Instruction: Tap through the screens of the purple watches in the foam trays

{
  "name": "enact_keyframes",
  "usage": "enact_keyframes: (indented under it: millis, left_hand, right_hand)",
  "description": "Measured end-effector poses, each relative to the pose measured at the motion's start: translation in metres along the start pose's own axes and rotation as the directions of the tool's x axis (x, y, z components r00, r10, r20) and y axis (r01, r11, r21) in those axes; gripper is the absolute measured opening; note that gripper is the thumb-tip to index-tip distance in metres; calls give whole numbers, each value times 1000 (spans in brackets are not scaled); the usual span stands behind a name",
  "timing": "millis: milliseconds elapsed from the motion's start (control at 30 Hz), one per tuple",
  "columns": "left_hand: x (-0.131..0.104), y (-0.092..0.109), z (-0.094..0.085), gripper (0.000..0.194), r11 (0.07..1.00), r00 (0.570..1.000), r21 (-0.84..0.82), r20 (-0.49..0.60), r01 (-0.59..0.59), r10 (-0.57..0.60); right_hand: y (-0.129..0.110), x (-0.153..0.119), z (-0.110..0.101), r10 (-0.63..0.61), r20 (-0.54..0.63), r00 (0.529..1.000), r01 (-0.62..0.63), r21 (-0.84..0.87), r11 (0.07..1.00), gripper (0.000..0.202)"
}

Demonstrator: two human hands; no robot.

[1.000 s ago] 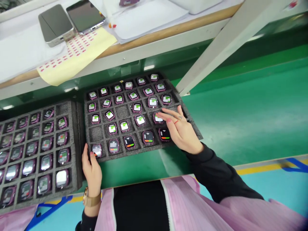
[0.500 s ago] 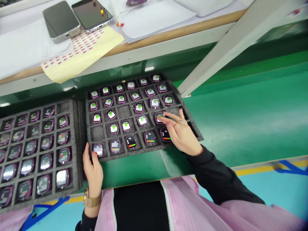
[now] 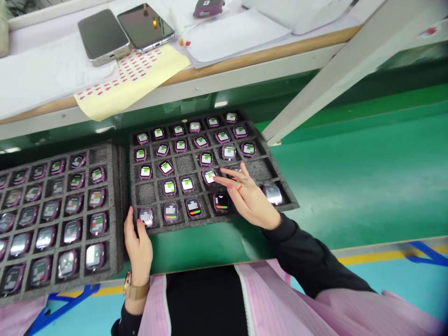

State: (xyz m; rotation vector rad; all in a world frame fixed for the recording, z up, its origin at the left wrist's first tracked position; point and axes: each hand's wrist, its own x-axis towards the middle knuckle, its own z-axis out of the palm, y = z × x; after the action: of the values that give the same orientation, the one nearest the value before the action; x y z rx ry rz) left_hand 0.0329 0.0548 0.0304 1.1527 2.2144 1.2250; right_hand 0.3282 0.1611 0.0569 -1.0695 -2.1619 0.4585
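A grey foam tray (image 3: pixel 147 192) with square pockets lies on the green belt and holds several purple smartwatch bodies with lit screens. My right hand (image 3: pixel 249 198) is spread flat over the tray's front right part, fingertips touching a watch (image 3: pixel 210 176) with a green-and-white screen. My left hand (image 3: pixel 138 242) rests at the tray's front left corner, thumb next to a watch (image 3: pixel 146 217) there. Neither hand grips anything. A watch (image 3: pixel 273 193) with a blank reflective screen lies in the pocket just right of my right hand.
A second foam tray (image 3: pixel 117 186) full of watches sits to the left, touching the first. Above, a shelf (image 3: pixel 217 60) carries two phones (image 3: pixel 101 39), a yellow sheet of red stickers (image 3: pixel 129 77) and white papers. A slanted metal strut (image 3: pixel 336 65) rises at right.
My right hand slid left across the tray, from the right-hand column of watches to the middle ones, uncovering the pocket at the right. My left hand stayed at the corner.
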Motion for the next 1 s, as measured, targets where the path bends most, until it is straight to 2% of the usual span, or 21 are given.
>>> enact_keyframes:
  millis: [233,400,467,800,1000]
  left_hand:
    - [0,0,1,50,1000,1000,-1,2,-4,4]
    - [0,-2,0,50,1000,1000,4,8,-13,13]
    - [-1,-3,0,49,1000,1000,-3,10,-27,28]
    - [-1,-9,0,50,998,998,3,28,-60,60]
    - [-2,-10,0,48,997,997,5,27,-73,73]
  right_hand:
    - [-1,5,10,-61,105,993,65,-35,997,41]
    - [-3,8,8,-60,28,998,60,4,998,40]
    - [-6,11,10,-64,35,997,63,14,998,40]
    - [-33,29,37,-173,139,975,167,57,984,42]
    - [-36,34,46,-194,201,960,190,41,981,41]
